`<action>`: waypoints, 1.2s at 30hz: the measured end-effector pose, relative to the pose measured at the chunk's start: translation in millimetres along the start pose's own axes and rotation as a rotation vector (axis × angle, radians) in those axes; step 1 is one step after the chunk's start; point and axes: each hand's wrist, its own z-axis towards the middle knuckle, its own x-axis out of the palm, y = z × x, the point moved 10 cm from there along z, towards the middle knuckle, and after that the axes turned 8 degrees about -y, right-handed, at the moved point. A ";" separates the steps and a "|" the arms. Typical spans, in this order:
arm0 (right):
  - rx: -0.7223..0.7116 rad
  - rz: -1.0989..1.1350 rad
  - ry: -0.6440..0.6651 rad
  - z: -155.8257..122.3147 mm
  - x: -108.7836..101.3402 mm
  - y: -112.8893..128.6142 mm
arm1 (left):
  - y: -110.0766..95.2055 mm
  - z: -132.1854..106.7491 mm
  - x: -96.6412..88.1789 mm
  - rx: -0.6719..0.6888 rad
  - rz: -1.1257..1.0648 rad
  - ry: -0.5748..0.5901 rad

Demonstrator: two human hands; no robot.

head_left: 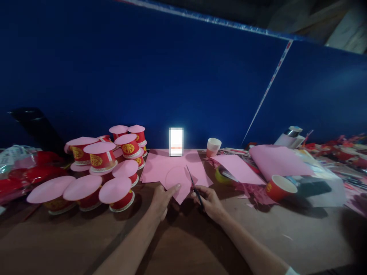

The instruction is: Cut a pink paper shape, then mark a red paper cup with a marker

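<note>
Pink paper (179, 177) with a curved outline is before you in the head view, above a stack of pink sheets (151, 168). Your left hand (161, 199) pinches its near left edge, thumb on top; your right hand (210, 201) grips dark scissors (192, 183), the blades at the paper's right side.

Containers: at your left, red cups (100, 159) with gold emblems and white trimmed lower edges carry shallow pink cone tops (116, 190), some stacked; their contents are hidden. A pale cup (214, 145) stands beyond your right hand, and a tilted red cup (279, 189) opens rightward, showing its pale interior.

Edges: a smooth blue partition (183, 76) bounds the far side of the surface (172, 244). Brown surface shows between your forearms and on either side.

Materials: glossy red plastic (43, 164) is bunched far left; crinkled pink scraps (259, 194) lie beside the tilted cup.
</note>
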 end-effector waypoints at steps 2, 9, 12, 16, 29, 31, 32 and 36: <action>-0.008 -0.001 0.004 0.8 -0.2 -1.1 | 0.1 -0.5 -0.5 -0.008 0.002 -0.007; 0.015 0.010 -0.003 0.5 0.7 -0.3 | 0.9 -1.5 2.8 -0.024 -0.011 0.030; 0.016 0.014 0.005 0.3 1.5 -0.3 | 0.7 -0.5 3.5 -0.016 -0.021 0.039; 0.013 -0.003 0.004 1.2 -0.5 -4.1 | 0.6 0.2 2.9 -0.019 -0.027 0.031; 0.036 -0.023 -0.004 1.6 -2.3 -7.8 | 0.3 1.4 1.8 -0.035 -0.097 0.032; 0.027 -0.031 0.001 1.8 -2.0 -7.8 | 1.6 1.4 2.3 -0.052 -0.112 0.038; 0.027 -0.029 0.003 1.7 -1.7 -7.8 | 1.7 1.5 2.3 -0.054 -0.113 0.038; 0.035 -0.009 0.005 0.6 -0.4 -5.6 | -1.8 0.8 3.0 -0.041 -0.103 0.032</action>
